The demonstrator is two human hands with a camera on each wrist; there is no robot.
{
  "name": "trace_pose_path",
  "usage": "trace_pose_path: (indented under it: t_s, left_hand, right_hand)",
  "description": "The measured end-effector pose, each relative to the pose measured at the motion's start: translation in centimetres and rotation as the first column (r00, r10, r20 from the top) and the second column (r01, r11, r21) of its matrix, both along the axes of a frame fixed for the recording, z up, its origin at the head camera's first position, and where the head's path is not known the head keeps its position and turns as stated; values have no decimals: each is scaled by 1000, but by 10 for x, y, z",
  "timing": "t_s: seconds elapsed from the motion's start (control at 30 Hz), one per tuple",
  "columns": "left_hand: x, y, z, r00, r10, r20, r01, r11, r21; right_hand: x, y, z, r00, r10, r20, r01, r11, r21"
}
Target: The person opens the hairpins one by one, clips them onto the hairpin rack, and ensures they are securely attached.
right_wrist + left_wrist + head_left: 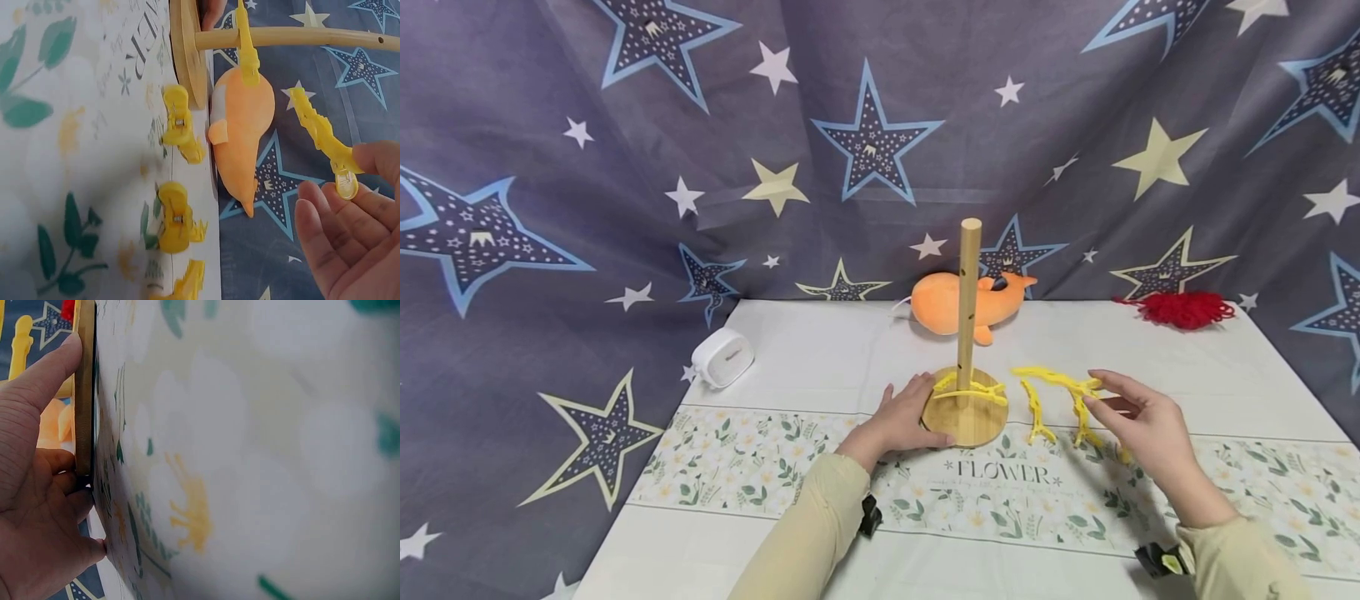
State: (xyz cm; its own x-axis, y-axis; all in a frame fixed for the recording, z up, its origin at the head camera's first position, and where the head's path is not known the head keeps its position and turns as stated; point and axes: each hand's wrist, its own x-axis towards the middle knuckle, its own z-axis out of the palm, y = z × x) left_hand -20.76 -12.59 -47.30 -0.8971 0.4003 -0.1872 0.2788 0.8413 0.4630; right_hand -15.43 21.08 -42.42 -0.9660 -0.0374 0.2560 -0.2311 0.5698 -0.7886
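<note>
Yellow branch: right of the wooden post (967, 308), raised off the table (820, 350), held branch (320, 133) apart from it.
Long axis: roughly crosswise to the post, free end toward it; exact tilt is hard to judge.
Right hand (1150, 429): right of the post, pinching the branch's outer end.
Left hand (901, 421): nearer the post, gripping the round base (977, 431) left of it.

My left hand (895, 423) and right hand (1150, 429) are bare. My left sleeve (805, 533) is pale, yellowish beige, creased and loosely gathered near the wrist; my right sleeve (1236, 554) matches. A small black wrist camera (871, 517) shows at my left, another at my right with a yellow-green patch (1171, 564).
</note>
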Motion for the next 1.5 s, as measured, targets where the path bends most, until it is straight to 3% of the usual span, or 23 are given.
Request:
trace_pose_path:
  t_s: [0.73,0.93,1.17,1.5]
  left_hand:
    - [1,1,2,1000,-3,3,2,1000,9]
    - [0,0,0,1000,-2,-2,2,1000,13]
    - [0,-1,1,1000,-1,-1,1,1000,17]
    - [1,0,0,1000,7,-1,-7,1000,8]
  right_hand:
    - [-11,-27,-10,996,-49,-72,55,995,78]
    - [-15,-35,-14,998,-45,-33,47,997,57]
    - [-19,-48,-16,993,-47,-106,52,998,48]
    - [-24,-59,-20,993,-47,-108,53,997,60]
